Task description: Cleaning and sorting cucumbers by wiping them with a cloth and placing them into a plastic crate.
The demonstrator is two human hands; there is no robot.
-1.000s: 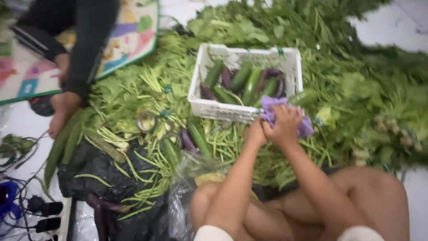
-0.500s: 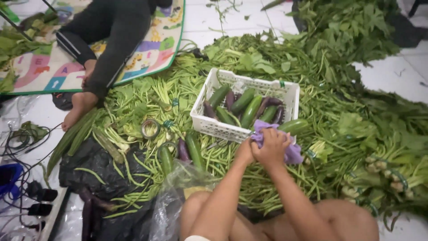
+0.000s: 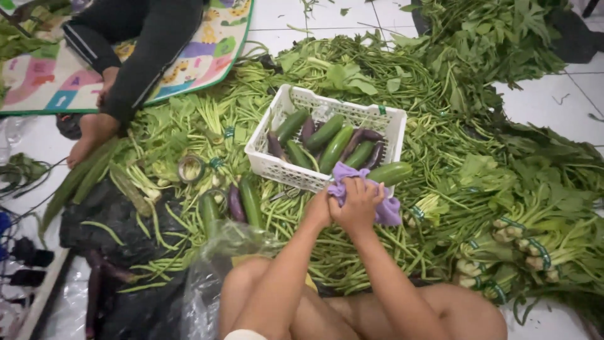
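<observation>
Both hands together at scene centre, just near of the crate (image 3: pixel 264 165). Right hand (image 3: pixel 360 203) lies on top, fingers curled over a purple cloth (image 3: pixel 387 211); left hand (image 3: pixel 319 208) pressed against it from the left, mostly hidden, so whether it also grips the cloth cannot be told. A cucumber (image 3: pixel 390 172) pokes out to the right from under the cloth, its end resting at the crate's near right corner; the hands seem to be wrapped round its hidden end through the cloth.

Crate: white plastic, lattice sides, holding more cucumbers and a few dark purple aubergines (image 3: pixel 363 136).

Handling, judged: cucumber looks firm, smooth-skinned, moderately heavy for one hand, likely slick if damp. Best held round the middle with a full wrap; the cloth adds grip. Cloth itself is limp and light and bunches wherever pinched.

Around: floor covered with long beans (image 3: pixel 352 245) and leafy greens (image 3: pixel 503 38); tied bundles of stalks (image 3: pixel 528 242) at the right. Loose cucumbers and an aubergine lie left of the hands. Tape roll (image 3: pixel 189 167) further left. Clear plastic bag (image 3: pixel 220 264) near the person's knee. Far left, another person's leg on a coloured mat (image 3: pixel 207 60), foot (image 3: pixel 85 141) on the floor.
</observation>
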